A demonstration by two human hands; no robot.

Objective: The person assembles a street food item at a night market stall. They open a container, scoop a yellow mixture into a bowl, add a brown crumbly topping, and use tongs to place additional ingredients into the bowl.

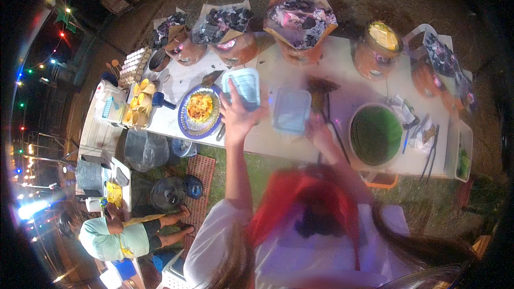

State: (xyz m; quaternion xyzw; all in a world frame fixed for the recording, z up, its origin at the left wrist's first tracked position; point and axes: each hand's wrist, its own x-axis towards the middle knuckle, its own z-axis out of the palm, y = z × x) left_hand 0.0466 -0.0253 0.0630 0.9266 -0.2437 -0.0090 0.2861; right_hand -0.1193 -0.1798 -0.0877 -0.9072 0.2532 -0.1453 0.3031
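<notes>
A light blue plastic lid (247, 84) is spanned by my left hand (239, 115), with the fingers along its left side and the thumb at its lower right. To its right, a translucent bluish plastic tub (292, 111) rests on the white table (235, 48). My right hand (321, 132) is beside the tub's lower right edge, smeared by motion, so its grip is unclear. Left of my left hand, a round browned yellow cake (199, 108) sits on a silver plate (187, 127) with a blue rim.
Clay stoves (303, 53) topped with trays of charcoal (301, 18) line the far edge. One clay pot (375, 60) has pale yellow food on top. A green-lined basin (376, 135) stands right, tongs (430, 152) beyond it. Yellow cups (140, 101) and egg trays (135, 64) are left; another person (115, 238) is lower left.
</notes>
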